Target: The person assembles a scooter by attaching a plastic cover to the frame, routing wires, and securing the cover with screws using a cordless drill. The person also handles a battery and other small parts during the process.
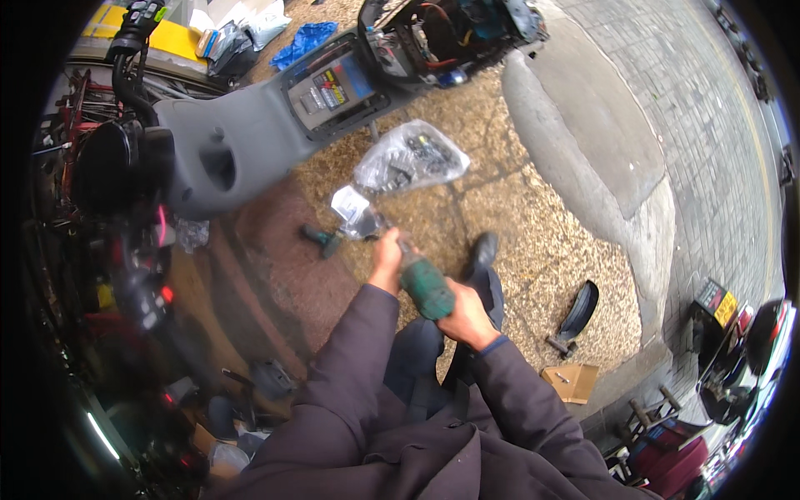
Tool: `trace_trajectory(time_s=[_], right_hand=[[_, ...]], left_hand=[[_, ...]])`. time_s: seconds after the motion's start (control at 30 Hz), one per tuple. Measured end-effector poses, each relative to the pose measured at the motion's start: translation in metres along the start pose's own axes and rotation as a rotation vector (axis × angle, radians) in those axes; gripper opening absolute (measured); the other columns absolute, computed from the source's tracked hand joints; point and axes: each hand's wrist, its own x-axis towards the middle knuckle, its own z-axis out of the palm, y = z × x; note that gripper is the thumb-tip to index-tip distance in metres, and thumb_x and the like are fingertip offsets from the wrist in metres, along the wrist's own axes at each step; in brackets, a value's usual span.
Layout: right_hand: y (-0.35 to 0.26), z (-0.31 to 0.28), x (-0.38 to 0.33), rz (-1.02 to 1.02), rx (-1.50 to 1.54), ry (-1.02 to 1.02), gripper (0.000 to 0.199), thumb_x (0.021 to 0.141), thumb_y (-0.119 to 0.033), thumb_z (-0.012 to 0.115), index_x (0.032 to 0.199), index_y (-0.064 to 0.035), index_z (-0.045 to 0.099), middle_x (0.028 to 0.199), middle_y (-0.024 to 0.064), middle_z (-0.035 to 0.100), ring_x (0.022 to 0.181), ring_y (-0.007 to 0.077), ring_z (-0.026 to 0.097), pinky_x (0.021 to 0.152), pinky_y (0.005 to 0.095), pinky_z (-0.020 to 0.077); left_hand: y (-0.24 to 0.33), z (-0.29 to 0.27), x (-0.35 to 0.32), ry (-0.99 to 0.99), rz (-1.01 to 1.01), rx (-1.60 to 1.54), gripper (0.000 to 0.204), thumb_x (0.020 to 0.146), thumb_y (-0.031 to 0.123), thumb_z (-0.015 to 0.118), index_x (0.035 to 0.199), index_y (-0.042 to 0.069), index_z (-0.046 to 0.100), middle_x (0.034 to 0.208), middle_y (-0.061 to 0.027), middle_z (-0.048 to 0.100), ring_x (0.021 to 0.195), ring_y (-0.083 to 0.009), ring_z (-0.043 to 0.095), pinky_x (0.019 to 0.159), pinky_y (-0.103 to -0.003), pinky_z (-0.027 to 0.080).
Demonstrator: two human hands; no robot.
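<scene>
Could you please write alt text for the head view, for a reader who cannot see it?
A person's right hand grips a green cordless power drill while the left hand touches its front end, above a speckled gravelly pavement. A clear plastic bag of dark small parts lies ahead, beside a grey plastic scooter body panel.

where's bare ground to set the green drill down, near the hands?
Bare ground: the pebbled patch between the clear plastic bag, the curb slab and the black fender piece. Crowded: the left side, with the scooter body, a green tool and parts. The right hand holds the green drill; the left hand is at its tip.
</scene>
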Motion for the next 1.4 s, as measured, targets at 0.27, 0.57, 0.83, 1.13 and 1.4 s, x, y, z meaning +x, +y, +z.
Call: trace_trajectory(time_s=[0.27, 0.57, 0.83, 1.13, 1.4], right_hand=[[-0.050, 0.044, 0.249, -0.077, -0.171, -0.306, 0.032, 0.072, -0.011, 0.064, 0.097, 0.0058, 0.052, 0.089, 0.0299, 0.064, 0.088, 0.0461, 0.063, 0.079, 0.0507, 0.0507], [-0.044, 0.148, 0.431, 0.015, -0.169, -0.281, 0.036, 0.073, -0.010, 0.066, 0.098, 0.0104, 0.051, 0.084, 0.0317, 0.064, 0.084, 0.0462, 0.065, 0.076, 0.0499, 0.0524], [-0.040, 0.200, 0.495, 0.122, -0.149, -0.229, 0.031, 0.073, -0.006, 0.064, 0.095, 0.0106, 0.051, 0.083, 0.0324, 0.064, 0.081, 0.0483, 0.064, 0.075, 0.0504, 0.0523], [-0.058, 0.218, 0.521, 0.250, -0.063, -0.242, 0.041, 0.073, -0.012, 0.068, 0.100, 0.0124, 0.050, 0.082, 0.0327, 0.063, 0.083, 0.0478, 0.063, 0.077, 0.0490, 0.0521], [-0.064, 0.233, 0.527, 0.270, -0.063, -0.230, 0.043, 0.075, -0.015, 0.067, 0.099, 0.0138, 0.048, 0.082, 0.0320, 0.064, 0.084, 0.0477, 0.063, 0.076, 0.0492, 0.0515]], left_hand=[[0.164, -0.050, 0.159, -0.134, -0.086, -0.330, 0.033, 0.097, 0.032, 0.045, 0.108, 0.001, 0.054, 0.074, -0.0005, 0.055, 0.055, -0.0154, 0.054, 0.055, -0.033, 0.049], [0.252, -0.083, 0.309, 0.012, -0.044, -0.348, 0.034, 0.098, 0.033, 0.046, 0.106, 0.001, 0.057, 0.066, -0.0034, 0.053, 0.054, -0.0178, 0.053, 0.053, -0.032, 0.046], [0.269, -0.120, 0.384, -0.083, -0.139, -0.495, 0.037, 0.095, 0.026, 0.053, 0.114, -0.006, 0.053, 0.073, -0.0040, 0.058, 0.060, -0.0158, 0.053, 0.057, -0.029, 0.047], [0.271, -0.151, 0.416, -0.317, -0.315, -0.700, 0.030, 0.091, 0.010, 0.061, 0.119, 0.001, 0.054, 0.105, -0.0175, 0.059, 0.075, -0.0174, 0.057, 0.069, -0.029, 0.053], [0.251, -0.163, 0.428, -0.350, -0.048, -0.691, 0.032, 0.087, -0.003, 0.062, 0.117, 0.007, 0.056, 0.119, -0.0220, 0.052, 0.083, -0.0179, 0.058, 0.077, -0.030, 0.054]])
